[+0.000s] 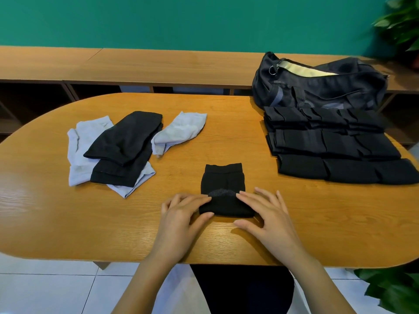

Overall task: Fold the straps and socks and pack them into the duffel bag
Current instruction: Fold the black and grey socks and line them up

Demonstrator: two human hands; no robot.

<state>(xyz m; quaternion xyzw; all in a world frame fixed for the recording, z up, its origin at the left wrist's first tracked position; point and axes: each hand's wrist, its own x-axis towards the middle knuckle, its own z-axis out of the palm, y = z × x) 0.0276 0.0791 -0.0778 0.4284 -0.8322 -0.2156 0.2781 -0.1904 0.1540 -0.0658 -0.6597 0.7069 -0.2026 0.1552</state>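
While the left hand [181, 214] pinches the near left corner of a black sock [223, 186] between curved fingertips and thumb, the right hand [269, 216] lies wide, with its nearly straight fingers on the sock's right edge and its thumb on the wood just short of it. The sock is a soft knit whose banded cuff points away from the person. Its near end is turned over into a rounded fold, showing a greyer, coarser patch. It lies at the front middle of an oval table [226, 241] of orange-brown wood with visible grain. To the left sits a loose heap of dark socks [127, 141] lying across pale grey socks [79, 155], with a single grey sock [181, 131] just beside. To the right, black straps [335, 146], folded flat, form three overlapping rows. Behind them, touching, slumps a dark fabric duffel bag [317, 91], its zip open on a pale lining [303, 70].
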